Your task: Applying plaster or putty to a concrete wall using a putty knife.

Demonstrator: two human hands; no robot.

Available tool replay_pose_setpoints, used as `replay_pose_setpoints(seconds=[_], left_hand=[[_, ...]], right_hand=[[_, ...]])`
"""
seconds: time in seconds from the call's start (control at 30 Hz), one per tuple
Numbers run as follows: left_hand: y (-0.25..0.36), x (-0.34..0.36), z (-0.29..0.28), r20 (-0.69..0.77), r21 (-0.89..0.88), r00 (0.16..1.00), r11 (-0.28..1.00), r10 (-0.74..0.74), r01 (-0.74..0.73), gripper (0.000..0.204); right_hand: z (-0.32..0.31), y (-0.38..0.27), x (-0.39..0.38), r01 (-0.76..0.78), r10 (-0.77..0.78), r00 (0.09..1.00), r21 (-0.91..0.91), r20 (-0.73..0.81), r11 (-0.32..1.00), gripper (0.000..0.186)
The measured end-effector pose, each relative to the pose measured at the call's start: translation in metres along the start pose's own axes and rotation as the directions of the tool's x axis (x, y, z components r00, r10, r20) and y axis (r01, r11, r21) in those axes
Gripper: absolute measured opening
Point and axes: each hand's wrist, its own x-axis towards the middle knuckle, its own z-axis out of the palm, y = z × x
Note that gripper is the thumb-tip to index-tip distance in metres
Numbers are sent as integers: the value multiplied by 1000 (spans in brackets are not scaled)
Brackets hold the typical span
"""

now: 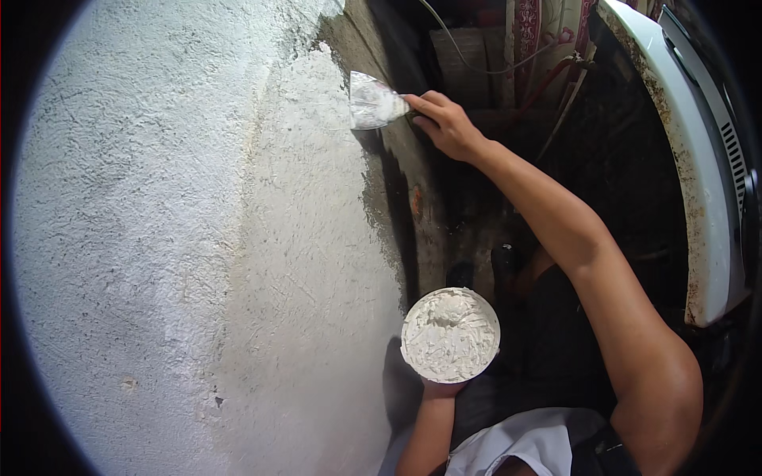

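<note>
My right hand (pixel 448 127) is closed on the handle of a metal putty knife (pixel 369 103) smeared with white paste, its wide blade at the upper right edge of a pale plastered patch on the wall (pixel 309 222), beside darker bare concrete. Low in the middle, my left hand (pixel 439 390) holds a round tub (pixel 451 335) of thick white filler from beneath, most of its fingers hidden under it. The tub is close beside the wall.
A white appliance panel (pixel 706 174) with a vent and rust-spotted edge runs down the right side. Behind my right arm, in a dark recess, are a grey cable (pixel 484 67), a red hose (pixel 548 79) and patterned boards (pixel 528 32). Below are my dark-clothed legs.
</note>
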Motion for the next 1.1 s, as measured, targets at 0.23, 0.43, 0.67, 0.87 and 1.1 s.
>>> replay_pose_setpoints(seconds=[0.23,0.43,0.67,0.87,1.1], left_hand=[[1,-1,-12,-85,26,996,999,33,-31,78],[-5,3,-20,-103,44,994,999,26,-22,79],[-1,4,1,129,-268,991,960,-44,77,87],[1,2,9,-67,-43,998,999,-21,18,88],[2,6,4,70,-121,995,990,-67,75,82]], right_hand=[[-19,-61,68,151,-155,985,-52,-77,987,50],[9,-13,23,-65,67,998,60,-17,996,46],[-23,-35,4,-46,46,999,28,-18,999,42],[5,-58,13,1,-10,998,146,60,989,49],[-16,9,-45,-121,128,989,-92,73,988,50]])
